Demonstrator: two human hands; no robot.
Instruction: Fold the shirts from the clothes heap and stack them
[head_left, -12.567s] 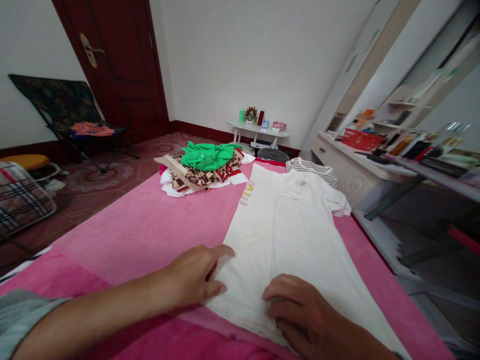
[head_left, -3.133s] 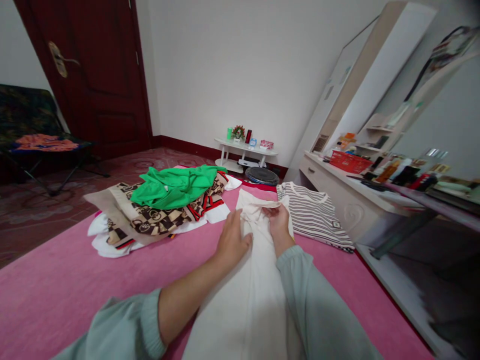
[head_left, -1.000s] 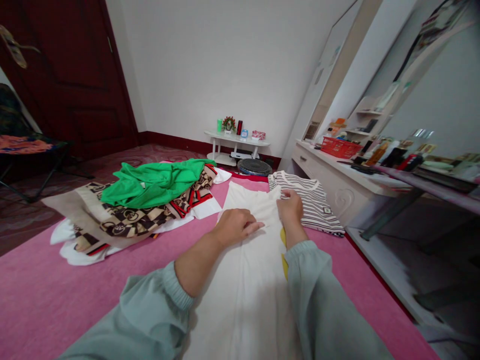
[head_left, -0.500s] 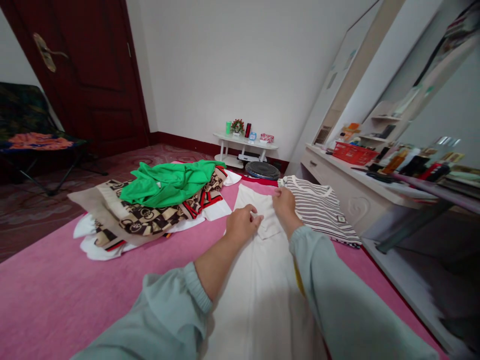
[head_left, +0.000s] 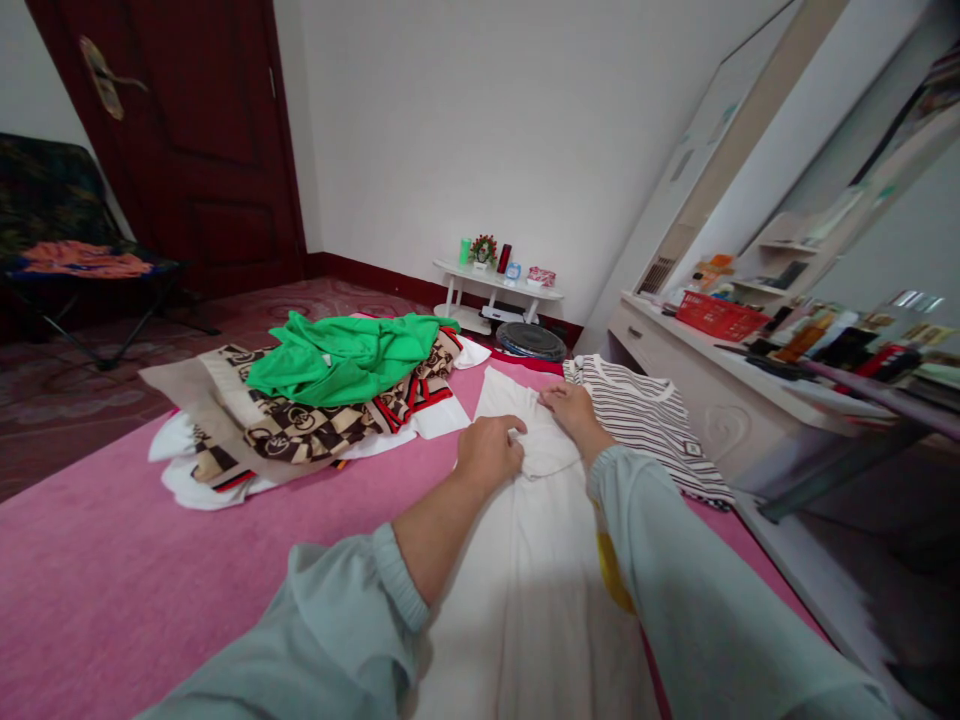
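A long white garment (head_left: 540, 570) lies stretched along the bed toward me, with a yellow patch (head_left: 613, 575) showing at its right edge beside my sleeve. Its far part is turned over into a folded flap. My left hand (head_left: 491, 447) is on the left side of that flap, fingers curled and closed on the cloth. On the other side my right hand (head_left: 571, 410) pinches the flap's fabric near its upper right edge. Just right of it lies a folded black-and-white striped shirt (head_left: 637, 415).
To the left, a green garment (head_left: 352, 355) lies on brown patterned clothes (head_left: 300, 430) and white cloth, all on the pink bedspread (head_left: 247, 600). A dressing table (head_left: 720, 375) with a red basket (head_left: 720, 316) borders the right side. A low white stand (head_left: 499, 278) is beyond the bed.
My right hand has shifted slightly, and the flap between my hands now spreads wider and flatter to the right. My left hand's fingers are more curled. The view has turned a little left.
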